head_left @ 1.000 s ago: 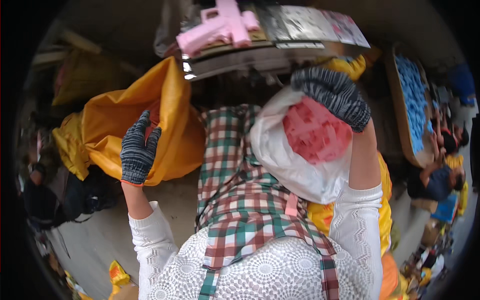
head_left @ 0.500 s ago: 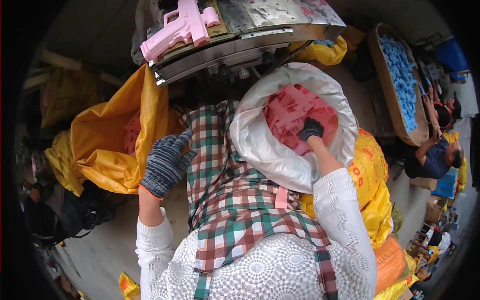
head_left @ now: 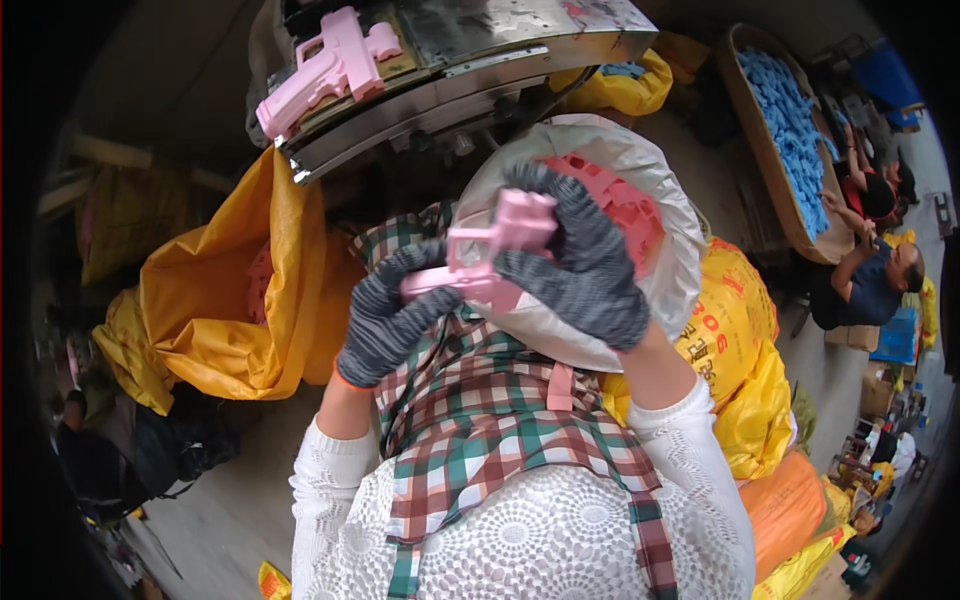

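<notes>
Between my gloved hands, above my lap, is a pink plastic toy pistol (head_left: pixel 515 228), slightly blurred by motion. My left hand (head_left: pixel 390 318), in a grey striped knit glove, is closed round its lower end. From the other side, my right hand (head_left: pixel 590 270) grips its upper part with thumb and fingers. Behind the right hand gapes a white woven sack (head_left: pixel 665 180), holding many flat pink plastic pieces (head_left: pixel 625 205). To the left, an open yellow sack (head_left: pixel 205 260) has more pink pieces inside, mostly hidden by its wall.
Another pink toy pistol (head_left: pixel 325 75) lies on the metal machine table (head_left: pixel 490 35) ahead. Full yellow sacks (head_left: pixel 735 350) and an orange one (head_left: pixel 785 515) stand at my right. Farther right, a person (head_left: pixel 865 280) sits by a long tray (head_left: pixel 735 85) of blue pieces.
My right hand has come out of the white sack and my left hand has moved right and inward. Both now hold a pink toy pistol. The view has shifted slightly.
</notes>
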Demonstrator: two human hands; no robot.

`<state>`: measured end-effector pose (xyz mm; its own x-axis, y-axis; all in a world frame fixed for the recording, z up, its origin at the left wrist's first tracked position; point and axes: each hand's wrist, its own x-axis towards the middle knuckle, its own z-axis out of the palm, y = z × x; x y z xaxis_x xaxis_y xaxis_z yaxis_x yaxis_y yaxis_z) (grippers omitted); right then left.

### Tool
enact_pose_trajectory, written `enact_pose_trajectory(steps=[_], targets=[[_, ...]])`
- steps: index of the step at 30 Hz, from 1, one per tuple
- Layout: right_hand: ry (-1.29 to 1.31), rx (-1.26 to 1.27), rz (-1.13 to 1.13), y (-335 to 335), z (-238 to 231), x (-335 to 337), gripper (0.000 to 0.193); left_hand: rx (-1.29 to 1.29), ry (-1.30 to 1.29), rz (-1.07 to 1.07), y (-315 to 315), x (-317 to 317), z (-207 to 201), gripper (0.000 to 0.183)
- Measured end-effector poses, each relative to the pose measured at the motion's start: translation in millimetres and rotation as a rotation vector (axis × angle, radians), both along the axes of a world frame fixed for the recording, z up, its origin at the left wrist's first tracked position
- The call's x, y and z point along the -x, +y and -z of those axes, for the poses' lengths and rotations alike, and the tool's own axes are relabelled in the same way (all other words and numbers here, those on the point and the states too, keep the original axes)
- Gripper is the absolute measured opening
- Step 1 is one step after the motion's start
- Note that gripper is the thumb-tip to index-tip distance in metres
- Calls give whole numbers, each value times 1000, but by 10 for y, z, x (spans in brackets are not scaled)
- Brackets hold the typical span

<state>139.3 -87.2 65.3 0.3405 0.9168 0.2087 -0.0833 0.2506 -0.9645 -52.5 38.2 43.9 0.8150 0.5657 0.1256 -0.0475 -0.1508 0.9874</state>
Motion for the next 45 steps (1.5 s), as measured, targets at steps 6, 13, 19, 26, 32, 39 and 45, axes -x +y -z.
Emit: enact_pose_trajectory(steps=[6,13,19,26,32,39,45], targets=[[-981,61,-213,-12,-238,24,45,695,-120,-125,154,296,159,32],[-917,-142,82,73,-216,-99,39,61,-97,-463,262,284,-148,31],[-756,-18,61,-124,-426,-331,52,-1123,-82,-703,954,-51,-681,40],[-465,-79,164,152,-216,-276,60,-984,710,-371,1420,-430,-1304,60],[-750,-206,235,651,-417,-399,55,-1464,450,-555,1170,-121,-780,60],[-1177,-277,80,1662,-646,-526,43,-1358,811,-940,1045,1406,-311,70],[-1292,-190,162,1681,-607,-726,39,-1144,1216,-816,1019,1648,-277,76]])
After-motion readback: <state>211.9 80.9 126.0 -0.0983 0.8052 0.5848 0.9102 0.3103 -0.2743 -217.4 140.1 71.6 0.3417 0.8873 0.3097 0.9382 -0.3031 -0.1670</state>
